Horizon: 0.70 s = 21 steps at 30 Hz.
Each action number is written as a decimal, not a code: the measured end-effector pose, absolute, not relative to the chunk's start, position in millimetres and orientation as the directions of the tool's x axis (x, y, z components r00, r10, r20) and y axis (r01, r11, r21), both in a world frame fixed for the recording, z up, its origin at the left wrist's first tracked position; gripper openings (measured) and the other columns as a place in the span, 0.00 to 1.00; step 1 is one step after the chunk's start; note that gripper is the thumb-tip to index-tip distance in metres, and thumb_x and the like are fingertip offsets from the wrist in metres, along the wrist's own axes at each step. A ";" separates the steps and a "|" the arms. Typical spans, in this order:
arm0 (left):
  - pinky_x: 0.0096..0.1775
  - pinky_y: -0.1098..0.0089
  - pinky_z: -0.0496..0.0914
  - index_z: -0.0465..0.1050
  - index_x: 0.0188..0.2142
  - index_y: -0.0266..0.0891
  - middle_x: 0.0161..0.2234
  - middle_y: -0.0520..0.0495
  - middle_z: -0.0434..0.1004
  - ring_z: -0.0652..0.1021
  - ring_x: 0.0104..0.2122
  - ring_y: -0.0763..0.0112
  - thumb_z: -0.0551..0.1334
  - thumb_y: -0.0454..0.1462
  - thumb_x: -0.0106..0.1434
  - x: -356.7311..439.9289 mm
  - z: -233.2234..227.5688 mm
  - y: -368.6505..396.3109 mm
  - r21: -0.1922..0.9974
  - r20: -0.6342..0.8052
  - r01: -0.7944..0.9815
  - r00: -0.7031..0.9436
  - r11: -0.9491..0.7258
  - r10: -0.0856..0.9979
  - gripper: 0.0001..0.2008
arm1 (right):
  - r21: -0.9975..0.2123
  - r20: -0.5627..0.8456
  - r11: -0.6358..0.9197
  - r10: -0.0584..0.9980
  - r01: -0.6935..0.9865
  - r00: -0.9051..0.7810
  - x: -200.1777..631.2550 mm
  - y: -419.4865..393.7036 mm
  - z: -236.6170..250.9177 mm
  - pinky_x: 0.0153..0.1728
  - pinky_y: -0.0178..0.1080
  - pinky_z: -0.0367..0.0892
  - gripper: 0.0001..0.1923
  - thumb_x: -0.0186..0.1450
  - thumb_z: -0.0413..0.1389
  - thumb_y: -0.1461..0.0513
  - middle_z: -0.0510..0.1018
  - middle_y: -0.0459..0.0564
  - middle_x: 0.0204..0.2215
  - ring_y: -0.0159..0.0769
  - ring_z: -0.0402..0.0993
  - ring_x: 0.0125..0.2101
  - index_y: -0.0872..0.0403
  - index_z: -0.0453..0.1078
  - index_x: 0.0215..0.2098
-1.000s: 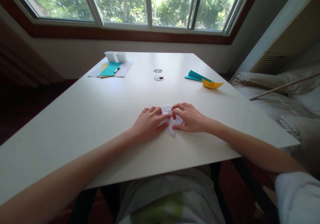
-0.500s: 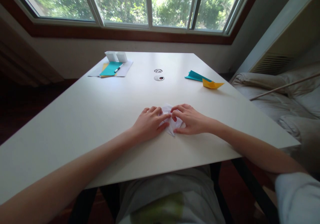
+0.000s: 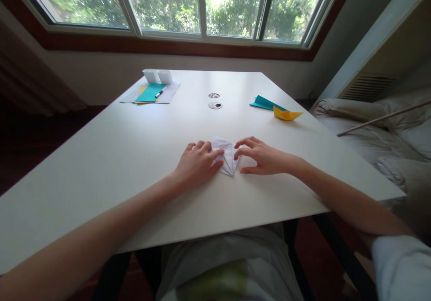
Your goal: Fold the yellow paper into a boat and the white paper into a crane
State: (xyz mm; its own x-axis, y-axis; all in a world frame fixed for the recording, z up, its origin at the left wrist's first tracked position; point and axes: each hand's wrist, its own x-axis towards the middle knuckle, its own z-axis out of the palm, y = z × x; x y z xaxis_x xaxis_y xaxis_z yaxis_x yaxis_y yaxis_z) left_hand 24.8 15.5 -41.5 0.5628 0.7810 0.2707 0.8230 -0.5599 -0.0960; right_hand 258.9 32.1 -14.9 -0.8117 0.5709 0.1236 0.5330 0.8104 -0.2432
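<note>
White folded paper (image 3: pixel 226 157) is lying flat on the table (image 3: pixel 134 157), nearer the front edge than the far one, roughly midway between the side edges. Its pointed end is facing the front edge.

Left hand (image 3: pixel 197 164) is resting on the table, its fingers (image 3: pixel 215 154) spread and pressing down on the paper's left flap; nothing gripped.

Right hand (image 3: pixel 262 156) is sitting just beside the paper's right edge, fingers (image 3: pixel 243 142) curled loosely and released, tips arching toward the paper; contact cannot be told.

Toward the far right edge a teal folded paper (image 3: pixel 264 102) and a yellow paper boat (image 3: pixel 286 113) are lying touching each other. At the far left corner a teal sheet (image 3: pixel 150 92) with a pen (image 3: pixel 158 93) is lying on white sheets, two small white boxes (image 3: pixel 157 76) sitting behind them.
</note>
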 end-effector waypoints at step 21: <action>0.44 0.56 0.61 0.69 0.50 0.49 0.40 0.42 0.71 0.70 0.42 0.57 0.51 0.44 0.64 24.8 -40.2 15.7 -0.085 0.275 0.852 0.518 -0.516 0.810 0.17 | -0.051 0.124 0.945 0.328 0.324 -0.937 249.9 22.2 -10.0 0.51 0.48 0.57 0.13 0.65 0.50 0.55 0.71 0.52 0.47 0.43 0.62 0.50 0.49 0.74 0.41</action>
State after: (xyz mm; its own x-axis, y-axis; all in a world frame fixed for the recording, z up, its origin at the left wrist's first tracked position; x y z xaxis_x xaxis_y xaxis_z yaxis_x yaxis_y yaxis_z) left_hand 24.8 15.7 -40.2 0.5177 0.8101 0.2753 0.8524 -0.5159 -0.0847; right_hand 249.9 22.2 -10.0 -0.9366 0.3279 0.1236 0.3240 0.9447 -0.0506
